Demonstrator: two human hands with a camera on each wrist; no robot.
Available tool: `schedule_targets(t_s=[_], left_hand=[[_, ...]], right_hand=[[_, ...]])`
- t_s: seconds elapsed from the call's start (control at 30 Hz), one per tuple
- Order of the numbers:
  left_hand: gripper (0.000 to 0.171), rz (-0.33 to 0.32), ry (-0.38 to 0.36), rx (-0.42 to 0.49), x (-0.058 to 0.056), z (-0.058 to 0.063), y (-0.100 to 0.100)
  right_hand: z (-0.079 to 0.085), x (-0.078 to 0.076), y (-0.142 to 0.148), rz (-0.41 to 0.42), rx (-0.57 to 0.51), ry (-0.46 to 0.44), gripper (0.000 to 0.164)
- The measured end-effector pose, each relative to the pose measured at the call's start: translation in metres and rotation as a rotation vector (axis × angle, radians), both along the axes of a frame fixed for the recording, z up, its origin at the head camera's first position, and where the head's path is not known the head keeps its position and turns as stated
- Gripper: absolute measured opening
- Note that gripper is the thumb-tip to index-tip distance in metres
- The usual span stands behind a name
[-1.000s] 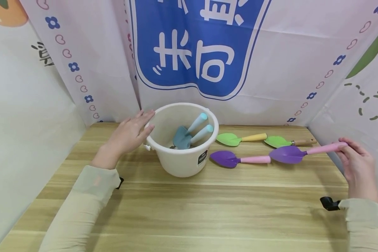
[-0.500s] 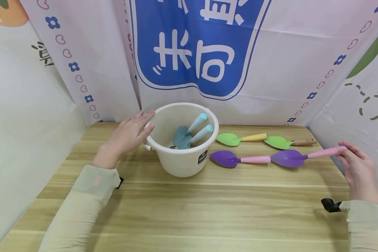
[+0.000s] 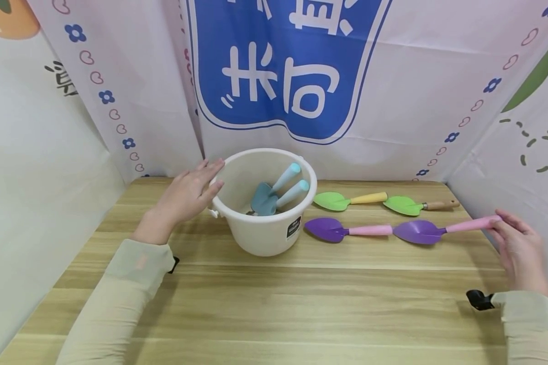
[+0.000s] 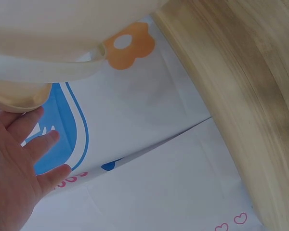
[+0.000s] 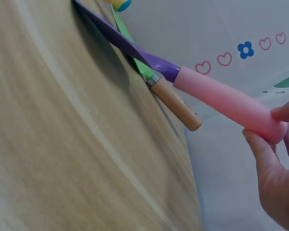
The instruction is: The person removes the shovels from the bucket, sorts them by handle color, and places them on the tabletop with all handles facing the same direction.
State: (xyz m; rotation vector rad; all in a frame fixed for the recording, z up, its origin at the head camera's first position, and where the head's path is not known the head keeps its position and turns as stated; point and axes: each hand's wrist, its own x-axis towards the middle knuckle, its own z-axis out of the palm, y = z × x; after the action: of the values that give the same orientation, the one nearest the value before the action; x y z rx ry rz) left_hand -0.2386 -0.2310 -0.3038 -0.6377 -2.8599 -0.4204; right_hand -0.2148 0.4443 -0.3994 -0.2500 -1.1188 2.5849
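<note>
My right hand (image 3: 522, 248) pinches the end of the pink handle of a purple garden trowel (image 3: 420, 231). In the right wrist view the pink handle (image 5: 226, 103) slants upward from the table, with the blade low near the wood. My left hand (image 3: 187, 192) rests with straight fingers on the left rim of a white bucket (image 3: 262, 235); the left wrist view shows the fingers (image 4: 50, 175) spread by the rim. Inside the bucket lean two trowels with light blue handles (image 3: 286, 176). A second purple trowel (image 3: 326, 229) with a pink handle lies right of the bucket.
Behind the purple trowels lie a green trowel with a yellow handle (image 3: 367, 198) and a green trowel with a wooden handle (image 3: 440, 205). The wooden table (image 3: 301, 304) ends at a printed cloth (image 3: 392, 111) at the back. White cloth walls flank both sides.
The purple trowel in my right hand has come down slightly to the right, its blade lower and closer to the table. My left hand and the bucket have stayed put.
</note>
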Motion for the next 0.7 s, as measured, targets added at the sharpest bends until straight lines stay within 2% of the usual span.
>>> schedule_targets(t_s=[0.5,0.7], left_hand=[[0.065,-0.006,-0.002,0.007,0.001,0.000,-0.001],[0.066,0.004,-0.003,0.012,0.000,-0.002,-0.001]], right_hand=[[-0.007,0.002,0.010,-0.006,-0.040,-0.189,0.027],[-0.007,0.003,0.014,0.019,0.020,-0.270,0.033]])
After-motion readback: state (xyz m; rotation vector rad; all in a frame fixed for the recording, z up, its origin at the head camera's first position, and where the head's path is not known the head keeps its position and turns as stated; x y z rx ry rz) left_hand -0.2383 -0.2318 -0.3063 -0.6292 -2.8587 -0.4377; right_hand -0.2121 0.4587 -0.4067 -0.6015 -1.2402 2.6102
